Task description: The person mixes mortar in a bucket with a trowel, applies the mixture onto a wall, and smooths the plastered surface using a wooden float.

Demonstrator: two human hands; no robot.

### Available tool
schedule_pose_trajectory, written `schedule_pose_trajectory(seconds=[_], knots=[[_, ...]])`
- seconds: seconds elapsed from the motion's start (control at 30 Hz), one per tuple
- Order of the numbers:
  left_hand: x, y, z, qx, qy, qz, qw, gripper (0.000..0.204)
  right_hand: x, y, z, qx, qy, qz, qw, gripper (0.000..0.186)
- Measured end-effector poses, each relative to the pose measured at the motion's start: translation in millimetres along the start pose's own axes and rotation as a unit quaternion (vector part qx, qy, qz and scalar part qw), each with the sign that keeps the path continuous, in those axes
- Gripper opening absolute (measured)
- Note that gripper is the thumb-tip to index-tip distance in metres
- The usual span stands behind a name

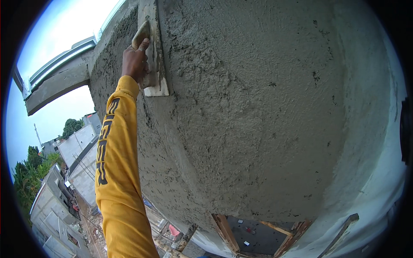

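My left hand (135, 63), in a yellow sleeve with dark lettering, reaches up at the upper left. Its fingers are closed round the handle of a long plastering float (162, 88). The float stands nearly upright, its long flat blade against the grey plastered wall (258, 112), and its top runs out of the picture. Right of the float the wet plaster is rough and lumpy; farther right it looks smoother. Pitted, dark plaster lies left of the blade. My right hand is out of view.
A concrete beam (60, 88) juts out at the left. Below the wall is a wood-framed opening (254, 235). Unfinished block buildings (79, 146), trees (32, 165) and rubble-strewn ground lie far below left. A pale wall (374, 172) curves along the right, with a wooden stick (342, 234) nearby.
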State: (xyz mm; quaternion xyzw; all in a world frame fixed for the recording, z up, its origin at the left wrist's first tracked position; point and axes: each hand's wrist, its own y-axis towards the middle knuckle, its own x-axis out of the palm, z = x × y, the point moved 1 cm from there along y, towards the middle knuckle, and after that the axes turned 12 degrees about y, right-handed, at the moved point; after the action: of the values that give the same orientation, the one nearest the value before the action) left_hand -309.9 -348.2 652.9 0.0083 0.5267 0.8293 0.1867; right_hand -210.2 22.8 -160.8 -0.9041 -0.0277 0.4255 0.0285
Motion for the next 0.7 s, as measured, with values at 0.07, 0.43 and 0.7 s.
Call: schedule_pose_trajectory(seconds=[0.07,0.43,0.7], knots=[[2,-6,4,0.011,0.013,-0.002,1.000,0.035,-19,1,-19,0.057,0.031,0.008,0.998,0.027],[19,-95,-70,0.139,0.121,0.005,0.983,0.050,25,25,15,-0.023,-0.039,-0.132,0.990,0.040],[29,-183,-103,0.072,0.060,-0.036,0.995,0.045,-108,-21,-107,0.208,0.236,-0.092,0.945,0.051]])
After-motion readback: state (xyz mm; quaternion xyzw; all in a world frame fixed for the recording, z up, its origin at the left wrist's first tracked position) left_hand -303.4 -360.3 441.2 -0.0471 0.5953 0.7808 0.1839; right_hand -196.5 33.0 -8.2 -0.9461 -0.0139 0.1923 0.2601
